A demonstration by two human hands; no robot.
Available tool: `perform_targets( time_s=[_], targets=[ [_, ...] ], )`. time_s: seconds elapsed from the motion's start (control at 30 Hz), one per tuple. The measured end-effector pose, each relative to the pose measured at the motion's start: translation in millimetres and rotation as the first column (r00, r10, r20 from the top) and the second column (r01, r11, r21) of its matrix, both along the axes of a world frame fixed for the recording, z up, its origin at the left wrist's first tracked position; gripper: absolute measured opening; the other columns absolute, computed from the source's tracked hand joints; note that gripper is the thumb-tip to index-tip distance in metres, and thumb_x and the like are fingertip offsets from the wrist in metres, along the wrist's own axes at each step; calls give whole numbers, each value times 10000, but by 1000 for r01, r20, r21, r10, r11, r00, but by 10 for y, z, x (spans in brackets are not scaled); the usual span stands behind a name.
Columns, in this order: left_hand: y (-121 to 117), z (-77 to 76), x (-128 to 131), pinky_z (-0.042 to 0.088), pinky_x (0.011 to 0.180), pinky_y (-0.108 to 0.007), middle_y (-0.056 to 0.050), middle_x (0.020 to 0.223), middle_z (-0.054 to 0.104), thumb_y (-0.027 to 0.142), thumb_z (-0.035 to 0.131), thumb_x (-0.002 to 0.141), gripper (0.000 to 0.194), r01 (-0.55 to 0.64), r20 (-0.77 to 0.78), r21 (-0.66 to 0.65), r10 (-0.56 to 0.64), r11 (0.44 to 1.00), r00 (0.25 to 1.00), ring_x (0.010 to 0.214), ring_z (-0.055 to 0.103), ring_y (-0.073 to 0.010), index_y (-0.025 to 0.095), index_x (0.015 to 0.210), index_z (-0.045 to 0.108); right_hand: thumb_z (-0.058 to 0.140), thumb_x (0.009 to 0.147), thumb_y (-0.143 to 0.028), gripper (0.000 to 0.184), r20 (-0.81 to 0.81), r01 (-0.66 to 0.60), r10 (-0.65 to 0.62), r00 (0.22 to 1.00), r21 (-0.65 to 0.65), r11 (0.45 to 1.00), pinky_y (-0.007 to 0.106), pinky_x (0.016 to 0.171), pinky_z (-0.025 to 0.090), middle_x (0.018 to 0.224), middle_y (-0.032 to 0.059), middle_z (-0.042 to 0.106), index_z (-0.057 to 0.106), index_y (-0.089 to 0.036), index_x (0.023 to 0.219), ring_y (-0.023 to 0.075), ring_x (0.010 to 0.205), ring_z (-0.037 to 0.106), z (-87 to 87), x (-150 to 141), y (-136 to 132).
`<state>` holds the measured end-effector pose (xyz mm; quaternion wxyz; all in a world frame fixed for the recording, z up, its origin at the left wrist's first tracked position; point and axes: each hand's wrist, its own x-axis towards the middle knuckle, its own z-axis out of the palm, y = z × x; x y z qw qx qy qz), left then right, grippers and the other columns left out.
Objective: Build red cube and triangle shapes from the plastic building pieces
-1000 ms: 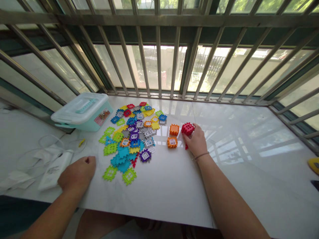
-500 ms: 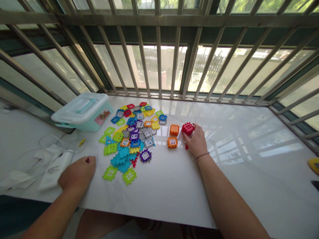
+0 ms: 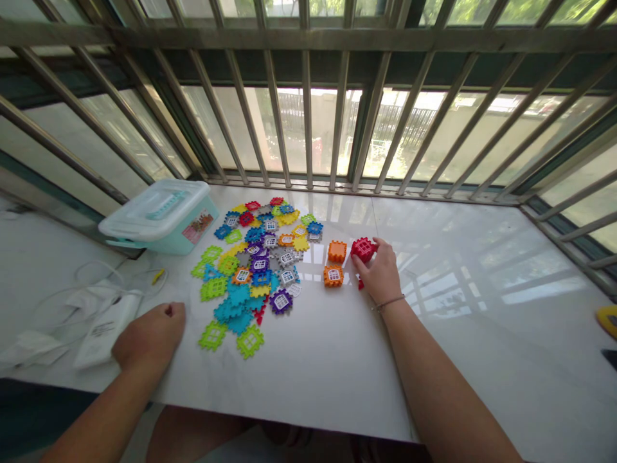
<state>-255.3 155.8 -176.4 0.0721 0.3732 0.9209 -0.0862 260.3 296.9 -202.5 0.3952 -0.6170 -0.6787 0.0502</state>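
My right hand (image 3: 382,275) grips a red cube built of toothed plastic tiles (image 3: 363,249), which rests on the white marble sill (image 3: 457,308). Just left of it stand two orange cubes, one behind (image 3: 337,251) and one in front (image 3: 333,276). A small red piece (image 3: 360,283) peeks out under my palm. Further left lies a heap of flat coloured tiles (image 3: 255,263), many with white window inserts. My left hand (image 3: 150,335) rests curled into a loose fist on the sill near the front edge, a small red bit showing at the knuckles.
A pale teal lidded box (image 3: 161,215) stands at the back left. White cable and a white packet (image 3: 103,328) lie by my left hand. Metal window bars (image 3: 308,128) fence the far side. A yellow object (image 3: 608,319) sits at the right edge.
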Motion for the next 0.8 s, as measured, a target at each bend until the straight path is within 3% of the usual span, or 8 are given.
perform_targets(
  time_s=[0.8],
  targets=[
    [-11,-48,-52,573,816,-480,-258,1211,773,571,241,1061,695,16,-7,21,-16,1000,1000,1066,740,-445,198,1182,814,654,1002,-570,684,4,-9,9,1000,25,1000,603,1166,487,1397,205,613,492,-164,1528,370,1278,584,21,-4,-8]
  ],
)
